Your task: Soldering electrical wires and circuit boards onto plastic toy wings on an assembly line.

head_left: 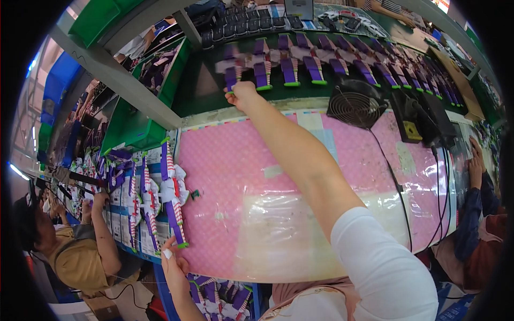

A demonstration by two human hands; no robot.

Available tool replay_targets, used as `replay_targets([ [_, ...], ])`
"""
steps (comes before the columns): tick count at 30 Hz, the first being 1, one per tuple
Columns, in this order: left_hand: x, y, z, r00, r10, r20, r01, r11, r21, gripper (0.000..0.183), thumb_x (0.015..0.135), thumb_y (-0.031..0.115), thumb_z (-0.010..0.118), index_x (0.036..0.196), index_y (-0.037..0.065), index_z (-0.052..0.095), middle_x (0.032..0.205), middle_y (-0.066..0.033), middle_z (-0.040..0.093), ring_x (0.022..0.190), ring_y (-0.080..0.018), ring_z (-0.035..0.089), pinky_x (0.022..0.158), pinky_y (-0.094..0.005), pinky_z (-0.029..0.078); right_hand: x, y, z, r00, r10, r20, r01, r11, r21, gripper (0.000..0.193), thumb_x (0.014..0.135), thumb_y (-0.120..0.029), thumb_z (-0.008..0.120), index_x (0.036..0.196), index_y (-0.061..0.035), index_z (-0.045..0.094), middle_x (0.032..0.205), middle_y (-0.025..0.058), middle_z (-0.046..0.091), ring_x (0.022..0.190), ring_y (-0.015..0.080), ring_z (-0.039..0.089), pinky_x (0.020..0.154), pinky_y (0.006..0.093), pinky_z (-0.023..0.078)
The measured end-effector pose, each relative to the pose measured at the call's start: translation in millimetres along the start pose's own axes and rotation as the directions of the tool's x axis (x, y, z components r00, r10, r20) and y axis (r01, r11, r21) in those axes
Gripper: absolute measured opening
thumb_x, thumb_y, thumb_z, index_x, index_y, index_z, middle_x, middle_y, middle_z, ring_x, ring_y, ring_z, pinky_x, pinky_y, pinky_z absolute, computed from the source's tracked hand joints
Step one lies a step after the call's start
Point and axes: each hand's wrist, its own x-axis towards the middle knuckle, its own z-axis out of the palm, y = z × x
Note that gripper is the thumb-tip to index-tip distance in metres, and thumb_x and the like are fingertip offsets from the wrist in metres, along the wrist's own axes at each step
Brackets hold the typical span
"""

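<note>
My right arm stretches across the bench to the dark green belt at the far side. There my right hand [243,96] closes its fingers on the near, green-tipped end of a purple-and-white toy wing part [231,75], which is blurred at its far end. My left hand [175,266] is low at the bench's left edge, fingers apart and holding nothing visible, with a white wrap on one finger. Just beyond its fingertips lies another toy wing part [172,198], with purple panels, red-and-white stripes and green tips. More such wing parts [145,195] lie left of it.
A pink, plastic-covered bench top [225,160] spreads before me. A black fan [357,104] and a black tool stand [409,120] with trailing cables occupy its far right. Wing parts [289,69] line the belt. A green bin [136,131] stands left; co-workers sit at both sides.
</note>
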Motion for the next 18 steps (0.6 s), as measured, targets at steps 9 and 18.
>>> replay_targets([
  [9, -19, 20, 62, 0.950, 0.010, 0.312, 0.071, 0.966, -0.248, 0.020, 0.083, 0.006, 0.056, 0.103, 0.003, 0.052, 0.084, -0.0064, 0.059, 0.056, -0.0074, 0.050, 0.047, -0.0206, 0.037, -242, 9, -36, 0.615, 0.666, 0.423, -0.394, 0.724, -0.567, 0.052, 0.089, -0.046, 0.045, 0.107, 0.0026, 0.052, 0.092, 0.0166, 0.060, 0.082, 0.0259, 0.061, 0.071, 0.0395, 0.052],
  [18, -34, 51, 92, 0.778, 0.088, 0.622, -0.426, 0.801, 0.420, 0.026, 0.089, 0.016, 0.042, 0.105, 0.002, 0.056, 0.092, -0.0204, 0.056, 0.081, -0.0351, 0.056, 0.067, -0.0388, 0.043, -388, -79, -178, 0.641, 0.731, 0.234, 0.063, 0.254, -0.965, 0.032, 0.082, -0.019, 0.059, 0.107, -0.0006, 0.051, 0.081, 0.0127, 0.059, 0.071, 0.0190, 0.060, 0.063, 0.0340, 0.049],
])
